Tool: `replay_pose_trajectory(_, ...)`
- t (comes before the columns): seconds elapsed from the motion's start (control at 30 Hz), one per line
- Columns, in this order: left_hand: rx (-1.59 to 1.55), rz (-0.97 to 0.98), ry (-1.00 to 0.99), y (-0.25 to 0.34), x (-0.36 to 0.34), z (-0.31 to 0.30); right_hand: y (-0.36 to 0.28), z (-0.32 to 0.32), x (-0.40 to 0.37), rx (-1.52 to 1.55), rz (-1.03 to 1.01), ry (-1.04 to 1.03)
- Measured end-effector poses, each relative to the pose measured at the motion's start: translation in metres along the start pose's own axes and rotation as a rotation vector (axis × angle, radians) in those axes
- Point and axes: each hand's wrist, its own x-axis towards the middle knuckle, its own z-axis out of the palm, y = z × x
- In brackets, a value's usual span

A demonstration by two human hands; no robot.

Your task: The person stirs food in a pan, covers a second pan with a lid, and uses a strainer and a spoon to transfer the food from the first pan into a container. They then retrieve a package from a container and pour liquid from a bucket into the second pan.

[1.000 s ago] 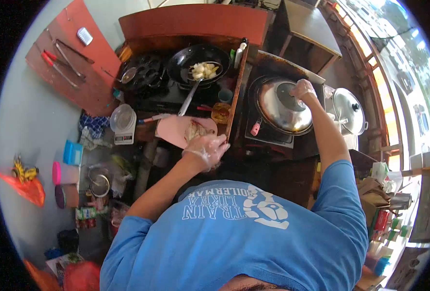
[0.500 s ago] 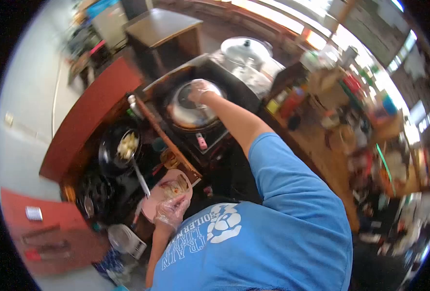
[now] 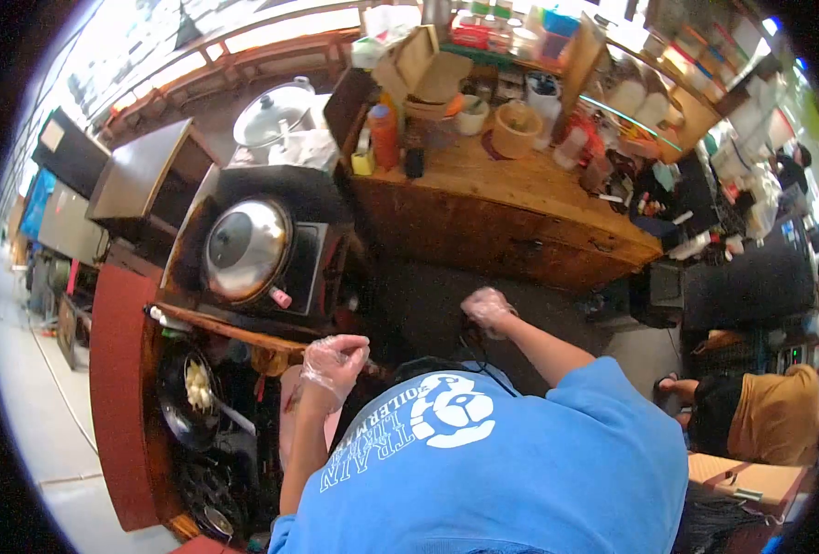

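Note:
Both my hands wear clear plastic gloves. My left hand (image 3: 334, 362) is raised beside the pink board (image 3: 291, 392), its fingers bent and pressed together with nothing visible in them. My right hand (image 3: 489, 308) hovers over the dark floor in front of my body, its fingers curled in; nothing shows in it. On the stove at the left, a domed metal lid (image 3: 248, 247) covers a pan whose pink-wrapped handle (image 3: 280, 297) points toward me. Below it, a black wok (image 3: 180, 406) holds pale chunks of food (image 3: 198, 385) and a metal spatula (image 3: 234, 415).
A large lidded pot (image 3: 273, 118) stands behind the stove. To the right runs a wooden counter (image 3: 511, 189) with an orange bottle (image 3: 384, 138), a wooden tub (image 3: 518, 129) and boxes. A person in a tan shirt (image 3: 779, 415) is at the far right.
My right hand has left the pan lid and moved right, over the floor. My left hand has lifted off the pink board. The view has turned right, toward the wooden counter.

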Motion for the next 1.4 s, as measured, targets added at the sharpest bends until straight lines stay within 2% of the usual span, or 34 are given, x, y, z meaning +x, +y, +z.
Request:
replay_pose_trajectory(0.03,-0.02,-0.039,-0.055,0.011,0.01,0.008,-0.018,-0.038,-0.038,0.31,0.344,-0.095)
replay_pose_trajectory(0.1,-0.023,-0.013,-0.093,0.014,0.034,0.035,0.046,-0.027,-0.061,1.092,0.659,-0.059)
replay_pose_trajectory(0.13,-0.034,0.005,-0.117,0.018,0.047,0.049,0.051,-0.036,-0.072,1.1,0.659,-0.051)
replay_pose_trajectory(0.2,0.001,-0.031,-0.159,0.043,0.072,0.082,0.061,-0.06,-0.093,1.154,0.792,0.184)
replay_pose_trajectory(0.23,0.048,-0.002,-0.198,0.055,0.086,0.1,0.091,-0.058,-0.096,1.254,0.772,0.136)
replay_pose_trajectory(0.37,0.198,0.051,-0.303,0.074,0.159,0.186,0.178,-0.081,-0.087,1.096,0.79,0.137)
replay_pose_trajectory(0.43,0.374,-0.013,-0.399,0.074,0.203,0.237,0.254,-0.075,-0.074,0.421,0.417,0.109)
replay_pose_trajectory(0.47,0.378,-0.019,-0.4,0.076,0.227,0.26,0.271,-0.094,-0.073,0.426,0.417,0.104)
replay_pose_trajectory(0.53,0.455,0.105,-0.518,0.09,0.274,0.304,0.295,-0.14,-0.079,-0.009,0.437,0.088)
replay_pose_trajectory(0.6,0.542,0.23,-0.391,0.134,0.314,0.333,0.333,-0.17,-0.106,0.328,0.483,0.193)
replay_pose_trajectory(0.63,0.502,0.233,-0.311,0.122,0.349,0.354,0.345,-0.183,-0.12,0.334,0.494,0.193)
replay_pose_trajectory(0.67,0.458,0.236,-0.227,0.111,0.384,0.376,0.354,-0.197,-0.136,0.502,0.674,0.237)
replay_pose_trajectory(0.7,0.539,0.164,-0.191,0.15,0.398,0.381,0.359,-0.209,-0.151,0.667,0.852,0.28)
replay_pose_trajectory(0.73,0.618,0.089,-0.153,0.19,0.409,0.384,0.362,-0.219,-0.164,0.661,0.855,0.279)
replay_pose_trajectory(0.77,0.612,0.085,-0.153,0.186,0.432,0.396,0.358,-0.229,-0.176,0.743,0.935,0.265)
replay_pose_trajectory(0.83,0.626,0.225,0.127,0.156,0.478,0.421,0.356,-0.24,-0.191,0.819,1.013,0.249)
replay_pose_trajectory(0.9,0.665,0.248,0.144,0.148,0.501,0.433,0.361,-0.243,-0.199,1.008,1.079,0.201)
replay_pose_trajectory(0.93,0.707,0.277,0.16,0.143,0.511,0.437,0.363,-0.242,-0.197,1.004,1.079,0.199)
replay_pose_trajectory(1.0,0.712,0.308,0.144,0.14,0.527,0.44,0.357,-0.24,-0.185,1.196,1.031,0.286)
replay_pose_trajectory(1.03,0.718,0.342,0.125,0.138,0.532,0.44,0.352,-0.238,-0.171,1.193,1.032,0.281)
replay_pose_trajectory(1.07,0.719,0.335,0.126,0.141,0.532,0.439,0.34,-0.243,-0.149,1.12,0.915,0.254)
replay_pose_trajectory(1.1,0.774,0.419,0.081,0.144,0.525,0.431,0.332,-0.25,-0.13,1.038,0.798,0.211)
replay_pose_trajectory(1.13,0.827,0.51,0.035,0.15,0.518,0.424,0.338,-0.251,-0.104,0.864,0.686,0.15)
replay_pose_trajectory(1.17,0.831,0.492,0.046,0.153,0.508,0.418,0.343,-0.251,-0.074,0.69,0.566,0.089)
replay_pose_trajectory(1.23,0.827,0.598,0.028,0.155,0.476,0.403,0.289,-0.287,-0.038,0.649,0.142,0.332)
replay_pose_trajectory(1.3,0.938,0.791,0.101,0.16,0.427,0.379,0.247,-0.294,0.006,0.776,0.164,0.469)
replay_pose_trajectory(1.33,0.91,0.853,0.135,0.164,0.399,0.367,0.234,-0.299,0.017,0.768,0.118,0.418)
replay_pose_trajectory(1.37,0.71,0.999,0.175,0.161,0.374,0.349,0.219,-0.307,0.029,0.768,-0.064,0.401)
replay_pose_trajectory(1.4,0.687,1.012,0.187,0.164,0.343,0.333,0.194,-0.313,0.043,0.771,-0.256,0.369)
